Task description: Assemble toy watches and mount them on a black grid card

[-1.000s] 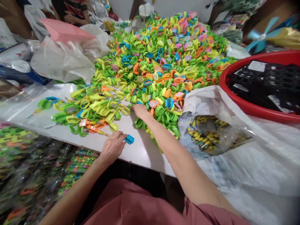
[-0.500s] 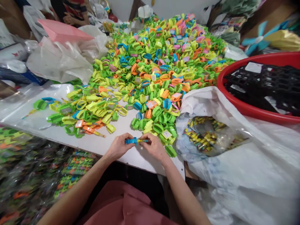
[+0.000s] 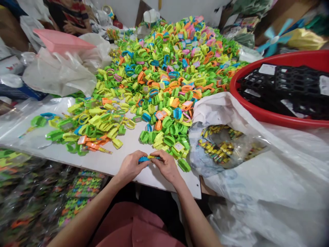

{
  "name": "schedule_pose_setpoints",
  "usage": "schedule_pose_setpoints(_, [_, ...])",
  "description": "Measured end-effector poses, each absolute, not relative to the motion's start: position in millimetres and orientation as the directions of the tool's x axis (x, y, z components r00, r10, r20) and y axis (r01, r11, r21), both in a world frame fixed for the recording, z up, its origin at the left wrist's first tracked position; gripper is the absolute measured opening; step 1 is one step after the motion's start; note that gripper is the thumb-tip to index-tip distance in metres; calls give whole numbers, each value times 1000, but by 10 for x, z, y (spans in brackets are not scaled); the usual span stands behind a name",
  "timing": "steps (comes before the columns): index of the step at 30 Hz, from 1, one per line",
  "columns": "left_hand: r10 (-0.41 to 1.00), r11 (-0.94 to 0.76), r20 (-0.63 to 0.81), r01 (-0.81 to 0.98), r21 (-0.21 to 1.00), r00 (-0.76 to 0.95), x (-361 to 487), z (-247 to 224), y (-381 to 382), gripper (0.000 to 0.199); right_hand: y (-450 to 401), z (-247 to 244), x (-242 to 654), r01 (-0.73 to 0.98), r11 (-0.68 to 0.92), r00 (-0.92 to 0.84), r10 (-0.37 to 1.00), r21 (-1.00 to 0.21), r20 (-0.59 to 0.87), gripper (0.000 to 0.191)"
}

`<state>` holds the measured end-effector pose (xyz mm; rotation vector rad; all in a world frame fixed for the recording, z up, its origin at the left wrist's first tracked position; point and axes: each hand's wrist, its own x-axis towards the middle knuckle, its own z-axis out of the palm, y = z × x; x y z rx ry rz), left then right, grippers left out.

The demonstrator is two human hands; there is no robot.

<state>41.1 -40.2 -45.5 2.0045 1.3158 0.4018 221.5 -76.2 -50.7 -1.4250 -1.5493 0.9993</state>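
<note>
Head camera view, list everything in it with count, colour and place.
small plastic bands: uncountable, mixed colours, heaped on table
table: one, white, centre
plastic tray: one, pink, back left
round plastic basin: one, red, right
mesh sheets: several, black, in basin
plastic sack: one, white, front right
slim pieces: many, yellow, in sack
fan: one, light blue, back right
person in striped shirt: one, red and dark, back left
band packs: several, mixed colours, lower left
left hand: one, pinching blue plastic band
right hand: one, pinching slim yellow piece
</note>
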Motion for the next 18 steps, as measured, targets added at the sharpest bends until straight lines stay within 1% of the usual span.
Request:
schedule_pose_setpoints(2, [876, -340, -67, 711, 615, 477, 415, -520, -482, 21, -811, -467, 2240, 448, 83, -131, 991, -890, 26, 18])
schedule_pose_setpoints(4, [839, -473, 13, 718, 511, 544, 418, -605, -595, 21, -874, -411, 2286, 500, 74, -204, 978, -863, -34, 17])
schedule_pose_setpoints(6, [789, -588, 93, 704, 399, 607, 429, -691, -713, 19, -937, -364, 2345, 504, 32, -259, 959, -863, -115, 16])
schedule_pose_setpoints(8, [739, -662, 131, 678, 318, 661, 452, -750, -802, 17, -982, -338, 2408, 456, -53, -295, 933, -888, -208, 18])
schedule_pose_setpoints(10, [710, -700, 147, 666, 259, 689, 483, -762, -839, 15, -995, -325, 2470, 395, -149, -317, 904, -907, -286, 20])
schedule_pose_setpoints(12, [696, -717, 160, 665, 209, 700, 512, -731, -832, 15, -976, -316, 2529, 357, -200, -324, 890, -912, -322, 21])
schedule_pose_setpoints(15, [679, -734, 191, 662, 152, 709, 536, -665, -804, 15, -934, -306, 2599, 324, -189, -335, 893, -927, -299, 20])
schedule_pose_setpoints(18, [645, -760, 275, 636, 133, 713, 546, -648, -832, 17, -966, -328, 2606, 301, -180, -329, 902, -937, -279, 18])
